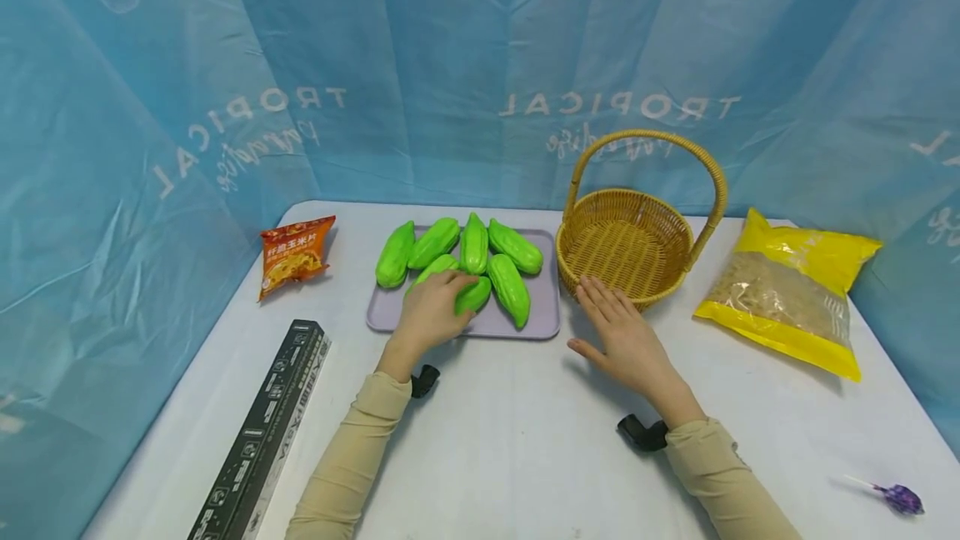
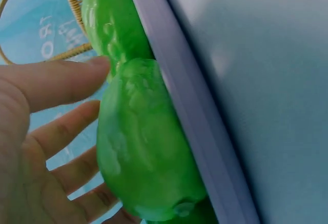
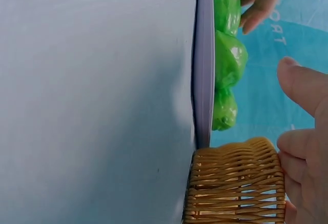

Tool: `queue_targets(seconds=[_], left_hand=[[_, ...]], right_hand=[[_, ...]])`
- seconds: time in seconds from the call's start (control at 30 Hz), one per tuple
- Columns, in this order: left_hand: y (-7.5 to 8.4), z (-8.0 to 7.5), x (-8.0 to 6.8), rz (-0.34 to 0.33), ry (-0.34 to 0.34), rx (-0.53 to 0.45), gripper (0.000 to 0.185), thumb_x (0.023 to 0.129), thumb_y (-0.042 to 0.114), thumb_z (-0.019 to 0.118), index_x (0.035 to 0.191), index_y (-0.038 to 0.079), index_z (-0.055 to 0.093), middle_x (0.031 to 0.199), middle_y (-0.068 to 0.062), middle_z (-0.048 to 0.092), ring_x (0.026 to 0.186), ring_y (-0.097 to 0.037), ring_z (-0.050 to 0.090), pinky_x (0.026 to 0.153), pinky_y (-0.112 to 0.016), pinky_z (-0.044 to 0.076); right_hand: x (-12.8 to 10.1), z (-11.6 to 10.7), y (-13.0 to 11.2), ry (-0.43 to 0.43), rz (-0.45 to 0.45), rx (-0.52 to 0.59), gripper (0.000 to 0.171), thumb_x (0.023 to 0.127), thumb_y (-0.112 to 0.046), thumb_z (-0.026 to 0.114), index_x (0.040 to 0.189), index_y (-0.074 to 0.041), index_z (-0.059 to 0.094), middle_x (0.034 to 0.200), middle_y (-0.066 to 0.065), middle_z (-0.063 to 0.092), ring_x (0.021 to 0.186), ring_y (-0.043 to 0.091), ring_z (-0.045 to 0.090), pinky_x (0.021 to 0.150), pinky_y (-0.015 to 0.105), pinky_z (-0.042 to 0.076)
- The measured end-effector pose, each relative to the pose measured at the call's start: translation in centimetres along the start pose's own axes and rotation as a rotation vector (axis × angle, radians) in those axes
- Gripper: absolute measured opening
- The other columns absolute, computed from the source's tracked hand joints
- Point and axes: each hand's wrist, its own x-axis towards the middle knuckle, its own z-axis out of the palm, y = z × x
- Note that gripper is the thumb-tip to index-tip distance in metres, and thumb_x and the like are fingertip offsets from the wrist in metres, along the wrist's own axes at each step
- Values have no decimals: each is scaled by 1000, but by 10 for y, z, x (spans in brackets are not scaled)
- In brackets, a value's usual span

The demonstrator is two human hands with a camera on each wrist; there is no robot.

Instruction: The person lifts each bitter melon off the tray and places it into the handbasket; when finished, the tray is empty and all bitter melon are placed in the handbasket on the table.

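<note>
Several glossy, bumpy green bitter melons lie on a lavender tray. My left hand is over the front of the tray, its thumb and spread fingers about a bitter melon. In the left wrist view the thumb is near the end of that bitter melon, with the fingers along its far side; firm contact cannot be made out. To the right stands a wicker basket with a tall handle. My right hand has straight fingers at the basket's front rim, its thumb held apart.
An orange snack bag lies at the back left, and a long black box in front of it. On the right are a yellow bag and a purple lollipop. A blue curtain hangs behind the white table.
</note>
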Motion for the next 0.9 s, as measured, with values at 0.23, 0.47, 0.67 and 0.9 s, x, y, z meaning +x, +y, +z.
queue_targets(seconds=[0.23, 0.47, 0.67, 0.9], left_hand=[[1, 3, 1, -5, 14, 31, 53, 79, 20, 80, 129, 15, 63, 127, -12, 63, 110, -32, 63, 87, -44, 54], [2, -2, -1, 13, 7, -62, 52, 81, 18, 78, 130, 14, 62, 127, -10, 63, 113, -32, 62, 92, -46, 52], [7, -14, -3, 34, 6, -182, 53, 84, 20, 76, 133, 13, 59, 132, -8, 61, 121, -30, 58, 99, -46, 49], [12, -25, 2, 29, -24, -429, 54, 87, 19, 72, 138, 14, 54, 138, -9, 56, 125, -31, 55, 101, -45, 48]], right_hand=[[2, 0, -4, -7, 40, 23, 79, 95, -42, 59, 153, 0, 24, 162, 15, 17, 150, 32, 17, 122, 48, 15], [3, 1, -3, 97, 22, 21, 60, 99, -23, 55, 148, 4, 34, 156, 20, 30, 145, 35, 30, 119, 49, 23], [5, 3, -1, 204, -12, 34, 50, 96, -11, 57, 141, 8, 44, 149, 23, 42, 136, 38, 43, 115, 50, 30], [4, 2, -1, 195, -2, 40, 49, 97, -12, 56, 141, 8, 45, 149, 23, 42, 137, 38, 42, 115, 50, 30]])
